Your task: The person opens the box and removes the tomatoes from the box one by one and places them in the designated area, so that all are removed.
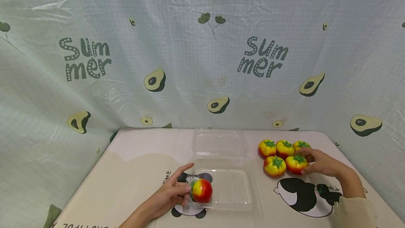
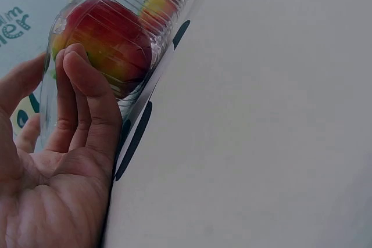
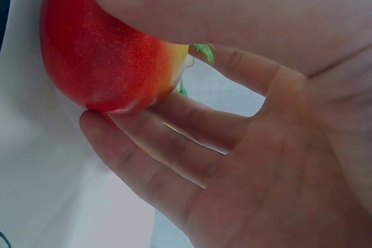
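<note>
My right hand (image 1: 322,163) reaches in from the right and grips a red and yellow tomato (image 3: 110,45) with a green leafy top. Its thumb lies over one side and the fingertips rest against the other. That tomato is the front right one of a cluster of several. My left hand (image 1: 167,192) rests at the left wall of a clear plastic box (image 1: 232,189), its fingers against the outside and one finger stretched forward. Inside the box, at the left end, lies another tomato (image 1: 202,190) on its side, close to the left fingertips.
The box's clear lid (image 1: 221,143) lies folded back behind it. Remaining tomatoes (image 1: 274,166) sit close together right of the box. A printed cloth (image 1: 190,52) hangs behind and at both sides of the pale table (image 1: 136,168).
</note>
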Tool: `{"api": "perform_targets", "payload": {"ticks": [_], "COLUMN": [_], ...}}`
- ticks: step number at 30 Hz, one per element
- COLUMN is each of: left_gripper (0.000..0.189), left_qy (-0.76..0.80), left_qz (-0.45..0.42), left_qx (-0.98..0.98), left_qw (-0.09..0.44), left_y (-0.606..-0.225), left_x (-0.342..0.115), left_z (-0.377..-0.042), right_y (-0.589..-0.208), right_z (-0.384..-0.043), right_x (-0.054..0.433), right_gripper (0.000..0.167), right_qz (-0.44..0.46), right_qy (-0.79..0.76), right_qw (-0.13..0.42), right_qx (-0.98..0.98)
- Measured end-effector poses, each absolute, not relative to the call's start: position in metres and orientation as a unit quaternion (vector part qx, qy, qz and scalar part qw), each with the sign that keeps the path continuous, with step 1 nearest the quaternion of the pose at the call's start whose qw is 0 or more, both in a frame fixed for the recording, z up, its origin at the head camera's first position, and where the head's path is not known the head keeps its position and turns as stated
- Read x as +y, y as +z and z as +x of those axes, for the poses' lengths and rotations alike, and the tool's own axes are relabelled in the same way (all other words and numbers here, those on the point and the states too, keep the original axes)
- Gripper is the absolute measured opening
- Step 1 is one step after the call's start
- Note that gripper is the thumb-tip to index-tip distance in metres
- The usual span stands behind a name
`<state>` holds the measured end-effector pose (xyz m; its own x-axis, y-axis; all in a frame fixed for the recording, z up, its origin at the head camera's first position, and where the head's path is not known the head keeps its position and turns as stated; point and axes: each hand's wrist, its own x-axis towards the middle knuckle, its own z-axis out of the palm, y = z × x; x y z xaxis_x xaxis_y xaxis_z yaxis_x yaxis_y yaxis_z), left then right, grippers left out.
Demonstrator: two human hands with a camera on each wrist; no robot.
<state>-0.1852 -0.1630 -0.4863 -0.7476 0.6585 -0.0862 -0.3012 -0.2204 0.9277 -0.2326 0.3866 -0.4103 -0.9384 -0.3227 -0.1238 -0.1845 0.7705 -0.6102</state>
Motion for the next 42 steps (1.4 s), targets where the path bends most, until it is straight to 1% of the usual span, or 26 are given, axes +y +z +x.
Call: {"api": "perform_targets", "payload": {"ticks": [6, 12, 20, 31, 42], "left_gripper": [0.077, 0.079, 0.076, 0.08, 0.08], "left_qy": [0.762, 0.759, 0.76, 0.763, 0.761], "left_qz": [0.16, 0.161, 0.163, 0.161, 0.163], "left_qx": [0.544, 0.546, 0.545, 0.539, 0.543], "left_qw": [0.314, 0.316, 0.315, 0.319, 0.315], "left_y": [-0.4859, -0.4851, -0.4843, -0.4848, -0.4847], "left_x": [-0.163, -0.1629, -0.1623, -0.1627, -0.1623], "left_z": [-0.1851, -0.1848, -0.185, -0.1843, -0.1842], "right_y": [-0.4125, -0.4125, -0.4109, -0.4098, -0.4101], "right_z": [-0.2329, -0.2341, -0.2331, -0.2323, -0.2323], "right_x": [0.3865, 0.3864, 0.3862, 0.3855, 0.3861], "right_gripper": [0.066, 0.067, 0.069, 0.066, 0.065], "right_qz": [-0.142, -0.144, -0.137, -0.146, -0.15], "right_qy": [-0.308, -0.307, -0.305, -0.302, -0.309], "right_qw": [0.109, 0.121, 0.127, 0.124, 0.124], "right_qx": [0.934, 0.933, 0.934, 0.934, 0.931]}}
